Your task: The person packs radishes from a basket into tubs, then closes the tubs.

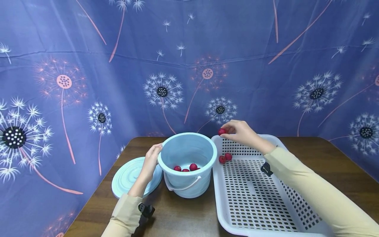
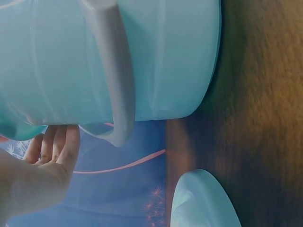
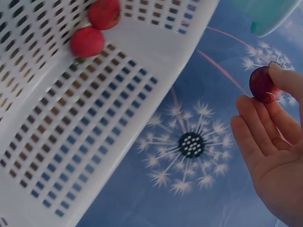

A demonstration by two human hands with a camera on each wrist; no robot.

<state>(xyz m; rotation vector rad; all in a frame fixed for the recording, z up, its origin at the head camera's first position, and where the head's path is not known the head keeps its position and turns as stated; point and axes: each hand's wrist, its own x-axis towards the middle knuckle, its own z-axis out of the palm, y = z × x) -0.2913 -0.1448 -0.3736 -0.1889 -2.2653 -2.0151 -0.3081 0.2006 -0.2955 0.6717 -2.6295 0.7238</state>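
My right hand (image 1: 241,133) pinches a small round red radish (image 1: 222,131) between thumb and fingertips, above the far left corner of the white basket (image 1: 217,197). The right wrist view shows this radish (image 3: 263,84) held at the fingertips, the other fingers extended. My left hand (image 1: 151,162) touches the left side of the light blue bucket (image 1: 189,184) near its rim. In the left wrist view its fingers (image 2: 59,142) lie against the bucket's outer wall; their tips are partly hidden. Several radishes (image 1: 193,167) lie inside the bucket. Two more radishes (image 1: 228,156) sit in the basket's far left corner.
A round light blue lid (image 1: 127,179) lies on the wooden table (image 1: 183,220) to the left of the bucket. The bucket's pale handle (image 1: 185,187) hangs down at the front. Behind the table hangs a blue dandelion-print cloth (image 1: 189,65). The basket stands close against the bucket's right side.
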